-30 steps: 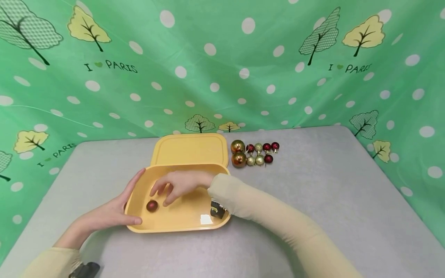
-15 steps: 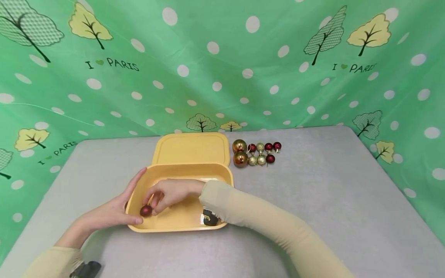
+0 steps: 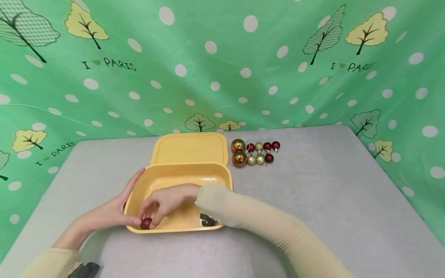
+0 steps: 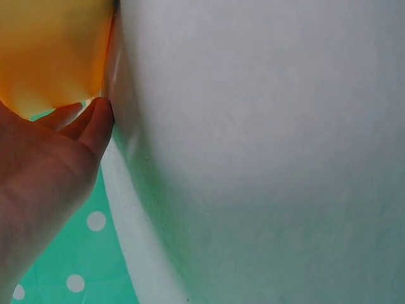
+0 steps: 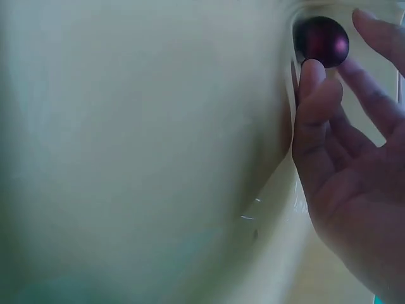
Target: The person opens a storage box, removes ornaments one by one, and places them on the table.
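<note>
A yellow plastic box (image 3: pixel 194 170) lies on the grey table with its inside facing up. My left hand (image 3: pixel 107 212) holds its left end, the thumb at the near left corner and other fingers along the outer wall. In the left wrist view, fingertips touch the underside of the box (image 4: pixel 54 57). Inside it, my right hand (image 3: pixel 166 200) has its curled fingers around a dark red Christmas bauble (image 3: pixel 146 223) in the near left corner. The right wrist view shows fingertips against this bauble (image 5: pixel 323 41), with the thumb close to it.
Behind the box lies its yellow lid (image 3: pixel 190 148). To the right of the lid stand two large gold baubles (image 3: pixel 239 158) and several small red and pale gold baubles (image 3: pixel 260 159) in two rows. A green dotted cloth (image 3: pixel 222 77) hangs around the table.
My right hand reached the red bauble from above and shifted it left and toward me into the near left corner. The left hand keeps its hold on the box.
</note>
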Available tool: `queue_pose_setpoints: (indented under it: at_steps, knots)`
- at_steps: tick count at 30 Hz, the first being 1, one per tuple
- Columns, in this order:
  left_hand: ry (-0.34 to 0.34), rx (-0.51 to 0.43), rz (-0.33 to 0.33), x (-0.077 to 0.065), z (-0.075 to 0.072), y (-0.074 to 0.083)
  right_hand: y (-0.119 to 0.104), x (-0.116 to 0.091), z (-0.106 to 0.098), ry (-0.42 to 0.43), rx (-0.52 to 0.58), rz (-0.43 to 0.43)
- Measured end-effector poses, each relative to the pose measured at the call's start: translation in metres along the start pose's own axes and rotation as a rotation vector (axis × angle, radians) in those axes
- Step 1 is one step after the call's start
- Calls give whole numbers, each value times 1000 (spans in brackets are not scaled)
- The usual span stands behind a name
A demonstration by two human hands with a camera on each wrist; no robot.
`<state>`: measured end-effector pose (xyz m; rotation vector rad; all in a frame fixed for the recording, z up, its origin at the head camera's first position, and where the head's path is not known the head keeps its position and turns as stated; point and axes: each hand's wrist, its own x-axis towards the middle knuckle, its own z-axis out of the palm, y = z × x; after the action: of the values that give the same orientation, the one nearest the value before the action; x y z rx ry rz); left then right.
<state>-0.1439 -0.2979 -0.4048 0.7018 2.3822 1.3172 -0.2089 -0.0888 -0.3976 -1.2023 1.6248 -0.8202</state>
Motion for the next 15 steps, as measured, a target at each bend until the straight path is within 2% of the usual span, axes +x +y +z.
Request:
queue_pose_setpoints:
  at_steps: [7,12,15]
  knots:
    - [-4,2,8,1,0,2,0,-1,1,-15,34,2]
    - [-5,-5,32,0,0,0,-3,-7,-6,51,81,0]
    - [-9,-3,36,1,0,-2,-6,-13,-13,108,103,-54]
